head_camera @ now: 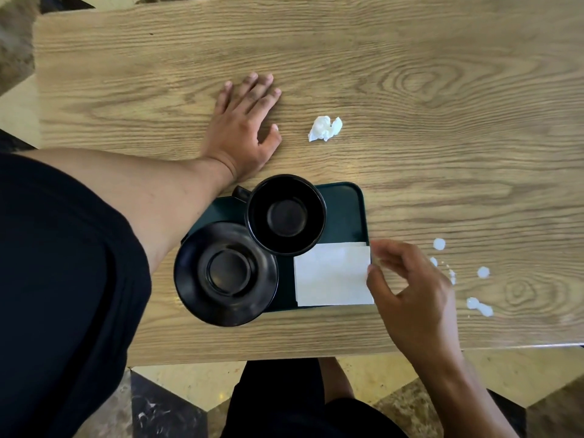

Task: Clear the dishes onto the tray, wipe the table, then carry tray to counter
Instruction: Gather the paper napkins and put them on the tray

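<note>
A dark green tray (350, 213) lies on the wooden table (442, 90) near its front edge. On it stand a black cup (286, 214) and a black saucer (226, 273), the saucer overhanging the tray's left edge. A folded white napkin (331, 275) rests on the tray's right front corner. My right hand (410, 289) hovers at the napkin's right edge, thumb and fingers touching or nearly touching it. My left hand (243, 128) lies flat on the table behind the tray, fingers spread. A crumpled white tissue (325, 128) sits right of it.
Several white spilled drops (480, 306) dot the table right of my right hand. The table's front edge runs just below the tray. A tiled floor (177, 403) shows beneath, with my dark-clothed legs.
</note>
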Action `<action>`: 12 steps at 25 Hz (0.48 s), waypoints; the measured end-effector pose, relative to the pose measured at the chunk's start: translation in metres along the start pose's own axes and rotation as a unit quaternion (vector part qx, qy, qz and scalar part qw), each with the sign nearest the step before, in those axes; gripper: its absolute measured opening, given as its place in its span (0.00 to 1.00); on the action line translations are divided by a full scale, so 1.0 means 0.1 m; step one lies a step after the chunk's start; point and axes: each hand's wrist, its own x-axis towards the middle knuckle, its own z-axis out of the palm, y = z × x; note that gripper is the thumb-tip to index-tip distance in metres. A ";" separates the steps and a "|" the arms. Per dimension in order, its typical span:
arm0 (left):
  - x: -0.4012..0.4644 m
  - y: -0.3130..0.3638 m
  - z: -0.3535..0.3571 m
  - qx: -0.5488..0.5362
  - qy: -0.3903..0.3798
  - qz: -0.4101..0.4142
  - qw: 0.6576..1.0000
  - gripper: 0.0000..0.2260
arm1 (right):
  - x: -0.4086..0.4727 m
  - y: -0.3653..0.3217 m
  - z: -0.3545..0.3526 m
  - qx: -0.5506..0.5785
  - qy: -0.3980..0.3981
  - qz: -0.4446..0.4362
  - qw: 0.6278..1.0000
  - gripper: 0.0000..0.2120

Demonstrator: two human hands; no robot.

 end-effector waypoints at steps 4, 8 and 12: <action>-0.01 0.01 0.00 0.004 -0.004 -0.004 1.000 0.28 | -0.01 0.14 0.09 -0.069 0.033 -0.035 0.996 0.12; -0.01 0.01 -0.01 0.000 -0.002 -0.001 1.000 0.27 | 0.01 0.23 0.22 -0.102 -0.019 -0.016 0.994 0.14; 0.00 0.01 -0.01 0.000 -0.003 -0.002 1.000 0.28 | 0.07 0.26 0.25 -0.086 -0.029 -0.017 0.996 0.15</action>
